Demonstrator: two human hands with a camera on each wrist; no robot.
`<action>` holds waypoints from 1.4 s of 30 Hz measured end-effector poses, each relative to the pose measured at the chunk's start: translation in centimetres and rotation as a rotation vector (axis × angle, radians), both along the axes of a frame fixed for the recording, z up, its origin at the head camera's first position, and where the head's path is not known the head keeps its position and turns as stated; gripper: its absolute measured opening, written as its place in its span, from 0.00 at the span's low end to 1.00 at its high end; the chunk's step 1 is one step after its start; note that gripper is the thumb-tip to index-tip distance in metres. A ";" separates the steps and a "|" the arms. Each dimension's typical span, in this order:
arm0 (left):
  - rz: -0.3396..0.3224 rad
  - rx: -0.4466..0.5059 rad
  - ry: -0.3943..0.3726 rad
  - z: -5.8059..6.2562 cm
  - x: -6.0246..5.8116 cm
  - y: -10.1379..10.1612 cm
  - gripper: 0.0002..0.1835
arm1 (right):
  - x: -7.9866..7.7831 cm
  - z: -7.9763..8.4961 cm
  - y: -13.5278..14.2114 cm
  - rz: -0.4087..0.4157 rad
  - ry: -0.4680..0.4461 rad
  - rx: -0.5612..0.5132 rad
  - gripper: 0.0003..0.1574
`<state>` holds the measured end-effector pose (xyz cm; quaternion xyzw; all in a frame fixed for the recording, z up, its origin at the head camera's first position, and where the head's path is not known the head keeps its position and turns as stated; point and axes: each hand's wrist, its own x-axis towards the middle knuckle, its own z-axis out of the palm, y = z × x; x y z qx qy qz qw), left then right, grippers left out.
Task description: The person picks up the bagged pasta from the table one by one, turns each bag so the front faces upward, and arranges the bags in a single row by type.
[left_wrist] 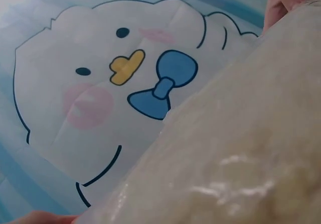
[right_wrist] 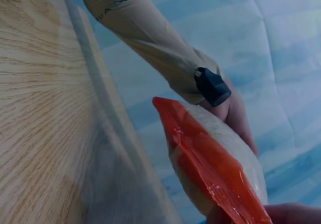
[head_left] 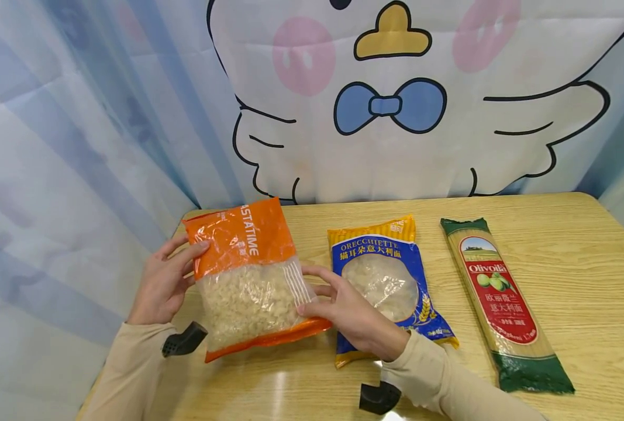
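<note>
Both hands hold an orange and clear bag of small pasta (head_left: pixel 248 292), tilted and lifted above the left part of the table. My left hand (head_left: pixel 166 280) grips its left edge near the orange top, thumb on the front. On the lower right edge, my right hand (head_left: pixel 351 310) pinches the bag with the thumb in front; its other fingers are partly hidden behind. In the left wrist view the clear side of the bag (left_wrist: pixel 241 153) fills the lower right. The right wrist view shows the bag's orange bottom seam (right_wrist: pixel 205 158) raised off the table.
A blue and yellow bag of orecchiette (head_left: pixel 380 280) lies mid-table, partly behind my right hand and forearm. To its right lies a long pack of spaghetti (head_left: pixel 501 304) with green ends. The wooden table (head_left: pixel 596 263) meets a printed curtain (head_left: pixel 396 164) at the back.
</note>
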<state>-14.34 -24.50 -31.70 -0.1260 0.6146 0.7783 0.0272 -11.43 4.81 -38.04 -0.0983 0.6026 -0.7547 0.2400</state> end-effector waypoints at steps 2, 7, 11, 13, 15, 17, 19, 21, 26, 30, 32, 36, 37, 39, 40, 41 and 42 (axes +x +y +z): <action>-0.002 -0.003 -0.004 -0.2 -0.1 -0.1 0.28 | 0.1 -0.1 0.0 -0.002 0.003 -0.001 0.42; 0.019 -0.016 -0.019 -0.8 -0.3 -0.2 0.27 | 0.4 -0.3 -0.2 -0.002 0.013 0.003 0.41; 0.026 -0.031 -0.035 -1.1 -0.5 -0.2 0.25 | 0.5 -0.5 -0.4 -0.003 0.015 0.002 0.42; 0.023 -0.043 -0.042 -1.3 -0.6 -0.2 0.24 | 0.5 -0.6 -0.4 -0.004 0.013 0.003 0.41; 0.021 -0.051 -0.048 -1.4 -0.7 -0.3 0.23 | 0.6 -0.7 -0.5 -0.007 0.012 0.006 0.41; 0.017 -0.056 -0.052 -1.5 -0.7 -0.4 0.24 | 0.7 -0.7 -0.6 -0.008 0.008 0.011 0.41; 0.013 -0.061 -0.056 -1.6 -0.7 -0.4 0.24 | 0.7 -0.8 -0.8 -0.008 0.003 0.017 0.40; 0.008 -0.073 -0.054 -1.7 -0.8 -0.5 0.24 | 0.8 -0.9 -0.9 -0.009 -0.003 0.021 0.40; -0.014 -0.080 -0.058 -2.0 -0.9 -0.6 0.26 | 1.0 -1.1 -1.0 -0.014 -0.006 0.038 0.41; -0.032 -0.103 -0.065 -2.3 -1.0 -0.6 0.27 | 1.1 -1.5 -1.1 -0.016 0.000 0.047 0.41; -0.031 -0.118 -0.066 -2.5 -1.1 -0.6 0.28 | 1.2 -1.6 -1.2 -0.015 0.006 0.046 0.41; -0.016 -0.132 -0.073 -2.9 -1.1 -0.7 0.29 | 1.3 -1.7 -1.5 -0.014 0.017 0.057 0.41; -0.013 -0.135 -0.075 -3.0 -1.1 -0.7 0.30 | 1.4 -1.7 -1.6 -0.015 0.020 0.063 0.41; -0.009 -0.147 -0.080 -3.2 -1.2 -0.8 0.30 | 1.5 -1.8 -1.7 -0.017 0.019 0.077 0.42; -0.009 -0.153 -0.084 -3.3 -1.2 -0.8 0.31 | 1.6 -1.8 -1.7 -0.019 0.018 0.083 0.43; -0.009 -0.164 -0.086 -3.5 -1.2 -0.8 0.32 | 1.6 -1.8 -1.8 -0.019 0.017 0.088 0.43; -0.010 -0.170 -0.089 -3.6 -1.3 -0.8 0.33 | 1.7 -1.9 -1.8 -0.019 0.015 0.089 0.43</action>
